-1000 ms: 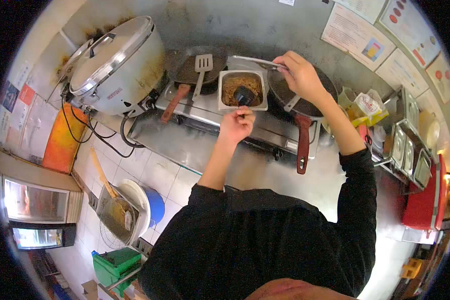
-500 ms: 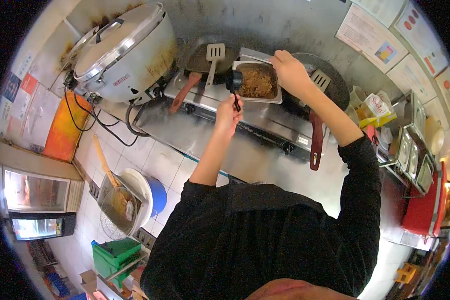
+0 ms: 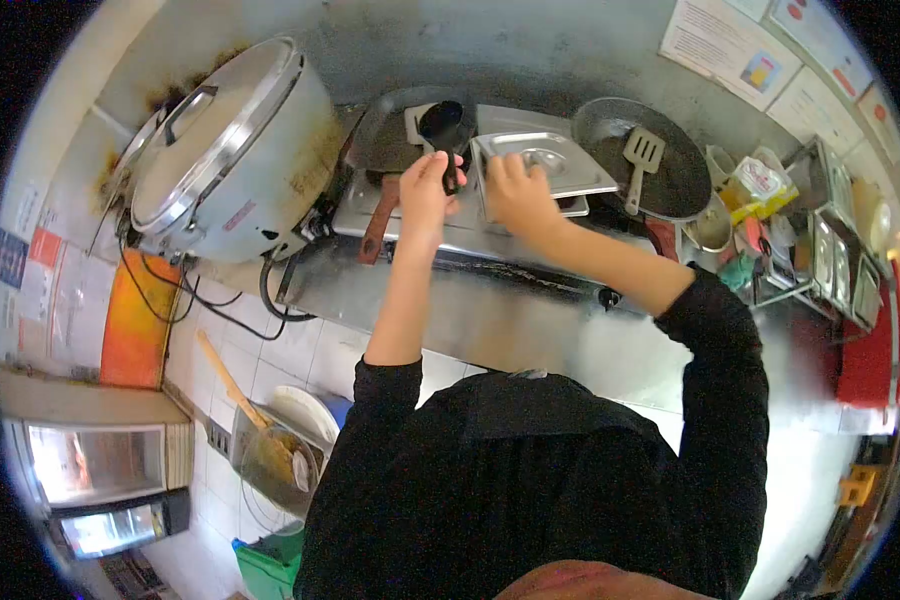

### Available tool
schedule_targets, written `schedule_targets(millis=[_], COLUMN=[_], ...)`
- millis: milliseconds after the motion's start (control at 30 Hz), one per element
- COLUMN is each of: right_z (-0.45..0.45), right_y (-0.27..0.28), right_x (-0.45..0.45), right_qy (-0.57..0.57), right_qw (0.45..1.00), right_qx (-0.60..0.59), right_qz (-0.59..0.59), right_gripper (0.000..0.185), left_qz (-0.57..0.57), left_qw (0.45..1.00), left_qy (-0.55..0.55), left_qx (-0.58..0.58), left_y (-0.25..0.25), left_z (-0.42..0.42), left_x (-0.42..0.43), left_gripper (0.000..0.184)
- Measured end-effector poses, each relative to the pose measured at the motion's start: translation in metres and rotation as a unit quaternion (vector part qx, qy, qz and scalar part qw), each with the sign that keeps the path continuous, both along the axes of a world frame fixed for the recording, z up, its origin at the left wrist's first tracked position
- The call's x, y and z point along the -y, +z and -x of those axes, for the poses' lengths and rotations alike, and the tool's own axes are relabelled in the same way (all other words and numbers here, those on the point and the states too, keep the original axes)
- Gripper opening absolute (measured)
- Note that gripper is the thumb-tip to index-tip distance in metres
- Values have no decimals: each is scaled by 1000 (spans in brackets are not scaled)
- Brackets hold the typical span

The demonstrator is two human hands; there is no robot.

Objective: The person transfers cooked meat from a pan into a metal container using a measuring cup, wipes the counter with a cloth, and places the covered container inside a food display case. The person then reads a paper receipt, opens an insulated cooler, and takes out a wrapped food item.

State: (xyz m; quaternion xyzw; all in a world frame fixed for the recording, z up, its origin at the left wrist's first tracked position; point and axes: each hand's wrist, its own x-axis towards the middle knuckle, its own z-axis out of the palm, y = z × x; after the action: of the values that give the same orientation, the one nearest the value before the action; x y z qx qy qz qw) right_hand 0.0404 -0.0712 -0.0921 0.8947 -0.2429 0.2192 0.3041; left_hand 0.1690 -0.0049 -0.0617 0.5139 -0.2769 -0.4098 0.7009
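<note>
My left hand (image 3: 432, 185) is closed around the handle of a black ladle (image 3: 441, 122), whose bowl hangs over the left pan (image 3: 390, 135). My right hand (image 3: 518, 190) grips the left part of a steel lid (image 3: 560, 165), its fingers on the top. The lid lies tilted over the steel container, whose contents it hides. A slotted spatula (image 3: 643, 152) rests in the round pan (image 3: 685, 180) on the right. Another spatula in the left pan is partly hidden behind the ladle.
A large rice cooker (image 3: 235, 150) stands at the left of the stove. At the right are a yellow bag (image 3: 762, 190) and a rack of steel containers (image 3: 825, 250). A strainer (image 3: 285, 465) sits over a bucket at lower left.
The lid has come over the container and covers the food. My left hand has moved the ladle from the container to above the left pan. The camera view has shifted.
</note>
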Motion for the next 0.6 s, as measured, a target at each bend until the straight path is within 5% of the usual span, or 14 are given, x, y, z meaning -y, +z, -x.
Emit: schedule_targets(millis=[233, 433, 533, 567, 600], right_z=[-38, -48, -10, 5, 20], right_y=[-33, -27, 4, 4, 3], right_x=[-4, -8, -29, -35, -41], right_qy=[-89, -158, -71, -63, -53], right_qw=[990, 943, 914, 912, 908], right_qx=[79, 115, 233, 246, 259], right_qz=[-75, -269, -324, -324, -324], right_gripper=[21, 23, 25, 26, 28], left_qz=[-48, -58, -46, -8, -64], left_qw=[996, 991, 949, 858, 816], left_qy=[-58, -94, -76, -4, 25], left_qx=[40, 77, 302, 514, 574], left_y=[3, -2, -6, -24, -21], left_z=[-19, -21, -9, -9, 2], left_x=[15, 27, 32, 43, 43], left_gripper=[24, 28, 29, 29, 28])
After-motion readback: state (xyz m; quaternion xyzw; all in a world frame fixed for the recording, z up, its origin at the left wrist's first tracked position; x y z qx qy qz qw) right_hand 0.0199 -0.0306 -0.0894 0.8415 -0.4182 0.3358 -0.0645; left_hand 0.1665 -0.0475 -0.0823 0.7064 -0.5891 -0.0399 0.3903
